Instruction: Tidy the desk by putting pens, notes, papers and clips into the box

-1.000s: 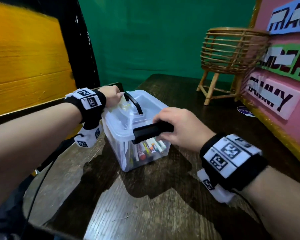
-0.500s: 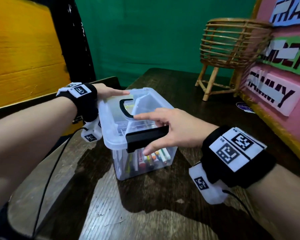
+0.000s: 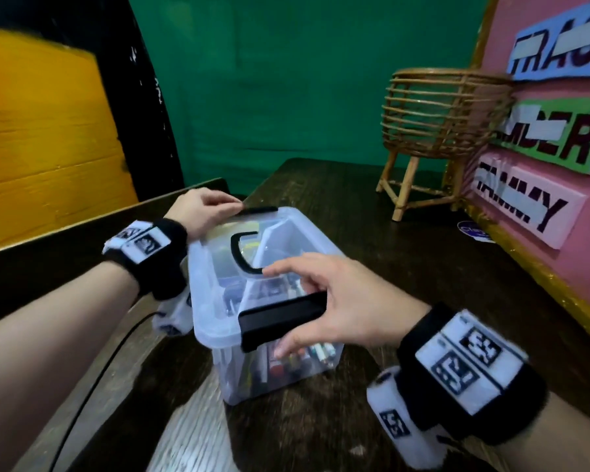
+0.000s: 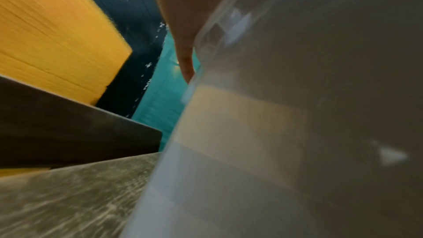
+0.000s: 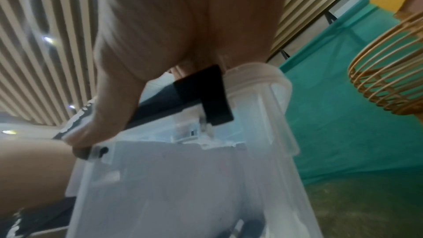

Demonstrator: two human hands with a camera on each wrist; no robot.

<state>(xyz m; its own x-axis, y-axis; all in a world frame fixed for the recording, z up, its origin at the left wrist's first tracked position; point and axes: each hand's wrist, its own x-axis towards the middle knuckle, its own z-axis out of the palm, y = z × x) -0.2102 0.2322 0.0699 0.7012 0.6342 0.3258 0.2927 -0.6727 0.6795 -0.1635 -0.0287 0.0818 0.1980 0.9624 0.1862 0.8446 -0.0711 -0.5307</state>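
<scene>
- Box [image 3: 269, 301] stands on the desk [image 3: 372, 212], lid [image 3: 218, 267] on; pens and other small things are seen through the clear wall near the right hand [image 3: 341, 311].
- Change noted on the right hand: a second ago it was curled over the near latch [image 3: 280, 318]; now the fingers are spread above the lid, with the thumb under the latch's lower edge. The latch is touched rather than gripped, as far as can be judged; the wrist view is blurred.
- Near latch: still angled out from the box wall, as half a second ago. It is judged not yet snapped down.
- Change noted on the left hand [image 3: 201, 212]: moved from the lid's near-left corner to the far latch [image 3: 258, 210], fingers bent over it. Whether it is pinched or only pressed cannot be told.
- Carry handle [image 3: 241, 250] has dropped flat on the lid; a second ago it stood up.
- Meaning for the task: the filling looks done, and only the closing of both latches seems left.
- Beyond the box: a wicker stand [image 3: 443, 124]; no loose pens, notes or clips are seen on the desk in view.
</scene>
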